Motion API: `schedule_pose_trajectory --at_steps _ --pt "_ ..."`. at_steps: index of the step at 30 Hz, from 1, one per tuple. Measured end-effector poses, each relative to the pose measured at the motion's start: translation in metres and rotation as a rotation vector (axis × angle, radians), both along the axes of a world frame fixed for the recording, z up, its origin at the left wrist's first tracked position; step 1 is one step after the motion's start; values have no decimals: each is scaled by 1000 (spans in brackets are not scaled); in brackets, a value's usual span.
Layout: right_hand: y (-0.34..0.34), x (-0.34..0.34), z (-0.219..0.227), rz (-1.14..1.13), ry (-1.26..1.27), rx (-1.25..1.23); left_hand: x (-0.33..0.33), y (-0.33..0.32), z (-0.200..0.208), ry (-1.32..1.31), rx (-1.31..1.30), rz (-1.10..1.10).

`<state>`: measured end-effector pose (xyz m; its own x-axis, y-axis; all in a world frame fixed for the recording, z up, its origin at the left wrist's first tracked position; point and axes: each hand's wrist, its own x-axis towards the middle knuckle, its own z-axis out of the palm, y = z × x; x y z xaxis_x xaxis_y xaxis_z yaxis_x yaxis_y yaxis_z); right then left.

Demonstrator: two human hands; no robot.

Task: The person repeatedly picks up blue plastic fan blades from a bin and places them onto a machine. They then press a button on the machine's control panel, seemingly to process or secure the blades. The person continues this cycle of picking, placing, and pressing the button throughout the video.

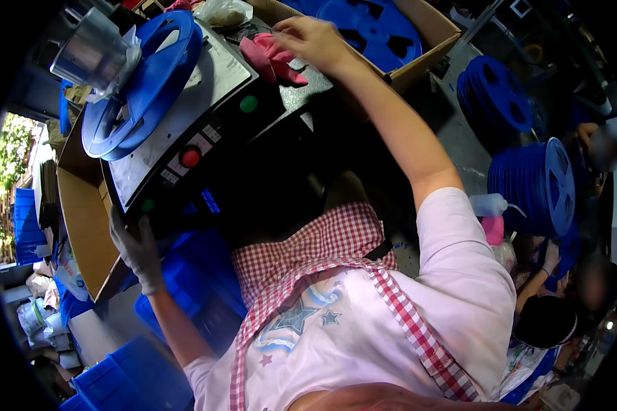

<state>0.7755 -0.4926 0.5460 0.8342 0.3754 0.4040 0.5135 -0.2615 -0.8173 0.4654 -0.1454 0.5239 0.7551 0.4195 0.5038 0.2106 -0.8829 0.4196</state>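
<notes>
My left hand (137, 248), in a pale glove, is beside the lower front corner of a grey machine (227, 65). Its thumb and fingers stand apart, close to a dark green button (147, 205), with nothing visible in it; I cannot tell whether it touches the machine. My bare right hand (314, 42) reaches over the far right end of the machine, fingers stretched out and somewhat blurred. Just below those fingers lies a crumpled pink cloth (273, 57); contact is unclear. A blue plastic reel (178, 65) is tilted on the machine's left part, beside a shiny metal cylinder (92, 55).
Red (190, 157) and green (249, 104) buttons sit on the machine's front. A cardboard box (425, 27) at the far side holds blue reels. Another carton (82, 219) stands left. Stacked blue reels (528, 185) are at right, near co-workers. Blue crates (134, 377) sit lower left.
</notes>
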Motion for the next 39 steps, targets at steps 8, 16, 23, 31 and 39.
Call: schedule_pose_trajectory --at_steps 8,16,23,31,39 --pt "-85 170 -91 -279 394 -910 -24 -54 -6 21 -165 -85" --pt "-44 196 -99 -538 192 -983 -19 -59 -4 49 -260 -90" --pt "-59 177 -75 -710 172 -587 -5 -57 24 13 -57 -213" --pt "-159 107 50 -467 -47 526 66 -40 92 -146 240 -294" --pt "-207 -137 86 67 1 987 133 11 69 45 694 -229"
